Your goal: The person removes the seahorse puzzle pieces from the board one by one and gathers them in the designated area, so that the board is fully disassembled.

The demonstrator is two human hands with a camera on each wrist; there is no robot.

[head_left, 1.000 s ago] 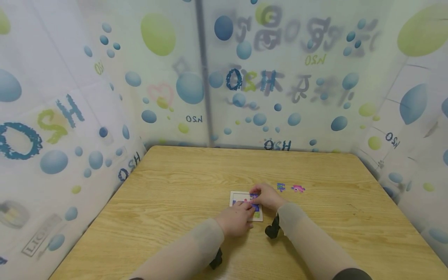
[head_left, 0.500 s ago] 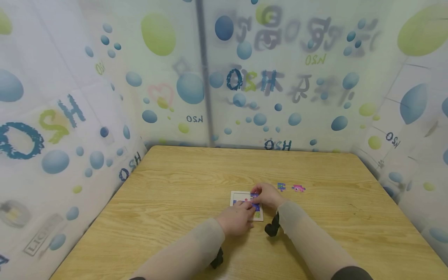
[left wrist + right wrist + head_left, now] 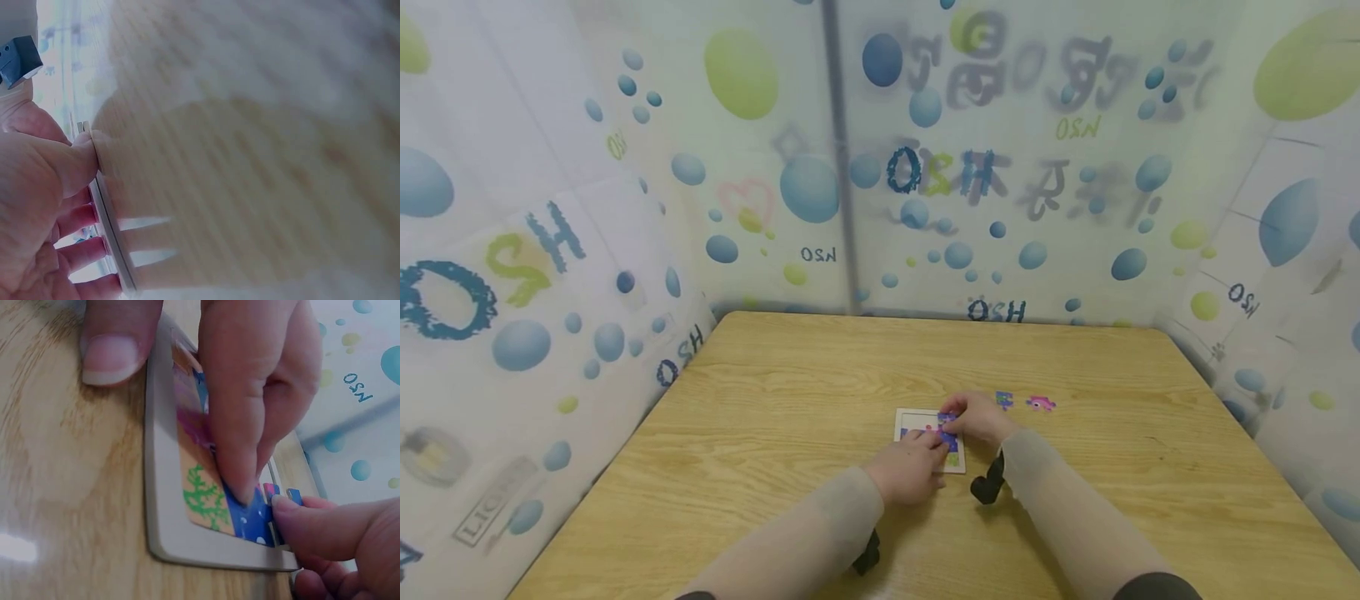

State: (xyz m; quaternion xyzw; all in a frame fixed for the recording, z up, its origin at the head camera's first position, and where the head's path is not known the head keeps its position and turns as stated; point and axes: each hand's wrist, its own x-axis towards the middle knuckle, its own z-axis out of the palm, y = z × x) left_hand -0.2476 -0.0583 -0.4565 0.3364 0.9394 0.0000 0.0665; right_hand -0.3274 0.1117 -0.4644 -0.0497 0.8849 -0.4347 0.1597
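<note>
A small jigsaw puzzle sits in a pale tray-like frame (image 3: pixel 164 506) on the wooden table, with blue, orange and green pieces laid in its near part. My left hand (image 3: pixel 904 473) rests over the near left of it. One straight finger presses on the blue pieces (image 3: pixel 253 520) in the right wrist view; the left thumb lies along the frame's outer edge in the left wrist view. At the frame's far right corner, my right hand (image 3: pixel 981 418) pinches a blue jigsaw piece (image 3: pixel 294 496) between thumb and fingers, largely hidden by the thumb.
Beyond the right hand, two loose jigsaw pieces lie on the table: a blue and green one (image 3: pixel 1004 400) and a pink one with an eye (image 3: pixel 1041 403). Patterned curtains (image 3: pixel 910 275) surround the table's (image 3: pixel 797 367) back and sides.
</note>
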